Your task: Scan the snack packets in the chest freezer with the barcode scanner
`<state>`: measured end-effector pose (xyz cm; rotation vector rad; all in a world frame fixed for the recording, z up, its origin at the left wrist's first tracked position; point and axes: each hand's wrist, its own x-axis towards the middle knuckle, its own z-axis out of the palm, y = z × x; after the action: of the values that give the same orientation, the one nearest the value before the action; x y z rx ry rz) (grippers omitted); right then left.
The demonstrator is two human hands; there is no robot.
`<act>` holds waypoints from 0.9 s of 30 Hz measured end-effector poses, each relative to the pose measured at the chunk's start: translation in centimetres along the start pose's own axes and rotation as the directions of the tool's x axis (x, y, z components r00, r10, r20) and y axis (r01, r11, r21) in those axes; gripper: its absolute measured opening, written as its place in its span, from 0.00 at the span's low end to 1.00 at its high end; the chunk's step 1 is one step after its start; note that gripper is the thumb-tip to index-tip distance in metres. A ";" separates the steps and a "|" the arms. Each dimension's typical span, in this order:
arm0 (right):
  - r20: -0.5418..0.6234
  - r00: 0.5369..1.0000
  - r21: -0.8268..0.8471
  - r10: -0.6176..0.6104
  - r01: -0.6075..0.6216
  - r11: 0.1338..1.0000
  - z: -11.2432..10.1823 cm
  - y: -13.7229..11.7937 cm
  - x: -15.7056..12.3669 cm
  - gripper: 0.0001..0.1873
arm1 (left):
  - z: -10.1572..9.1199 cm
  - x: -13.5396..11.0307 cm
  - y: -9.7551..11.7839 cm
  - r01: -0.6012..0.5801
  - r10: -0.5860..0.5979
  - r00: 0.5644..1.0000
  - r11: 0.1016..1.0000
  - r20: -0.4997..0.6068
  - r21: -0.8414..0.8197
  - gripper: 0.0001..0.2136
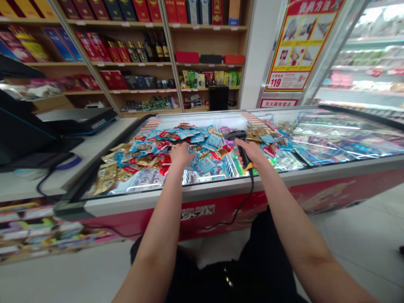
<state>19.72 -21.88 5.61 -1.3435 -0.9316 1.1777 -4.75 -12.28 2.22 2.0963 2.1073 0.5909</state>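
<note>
Left hand: palm down over the heap of snack packets (205, 164), arm reaching forward from the bottom of the frame; left fingers (183, 147) close together, curled onto blue sachets, any actual grip on a packet impossible to tell.

Right hand: forward over the freezer's near edge, wrist turned inward, right fingers (243, 147) wrapped tight around the grip of a black handheld barcode scanner (236, 135).

Scanner: head tilted up and toward the left hand, just above the packets; yellow-trimmed base at the heel of the right hand; black coiled cable (243, 206) hanging down over the front of the freezer.

Container: long red-fronted chest freezer (202, 210) with glass sliding lids, left part open, right part closed and glaring with reflections.

Contents: loose blue, red and gold foil packets piled in a jumble, gold ones toward the left end, more behind the glass at right; white wire basket (232, 166) partly visible between the hands.

Beside: white checkout counter (78, 155) at left, black card terminal (77, 120) on it.

Behind: wooden shelves (126, 54) of boxed liquor and bottles; red-and-yellow poster (299, 46); lit refrigerated display (362, 63) at far right.
</note>
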 end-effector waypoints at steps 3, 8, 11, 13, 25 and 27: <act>-0.022 1.000 0.013 0.000 0.000 1.000 -0.9 0.3 0.2 0.16 | -0.4 0.2 1.5 -0.025 0.024 0.998 1.000 -0.061 -0.012 0.26; -0.073 0.997 0.059 -0.002 0.007 0.998 -3.7 0.8 0.5 0.15 | 0.4 1.0 6.4 -0.163 0.156 0.985 0.983 -0.079 -0.083 0.23; -0.140 0.990 0.078 -0.015 0.026 0.997 -5.8 0.9 0.5 0.14 | 1.6 1.5 10.3 -0.279 0.274 0.960 0.956 -0.063 -0.087 0.21; -0.186 0.982 0.085 -0.024 0.041 0.996 -7.3 1.0 0.4 0.13 | 2.5 1.8 13.1 -0.349 0.347 0.937 0.934 -0.041 -0.075 0.20; -0.315 0.949 0.177 -0.006 0.065 0.982 -14.6 2.8 0.7 0.13 | 10.1 7.8 24.9 -0.553 0.544 0.822 0.833 0.169 0.010 0.22; -0.330 0.944 0.197 -0.011 0.081 0.977 -15.4 3.3 0.9 0.14 | 11.0 9.7 26.1 -0.535 0.525 0.833 0.845 0.173 0.014 0.26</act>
<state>34.59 -24.77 1.30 -1.2895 -0.5800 0.9489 23.14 -1.40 3.03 2.6767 1.4591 0.3811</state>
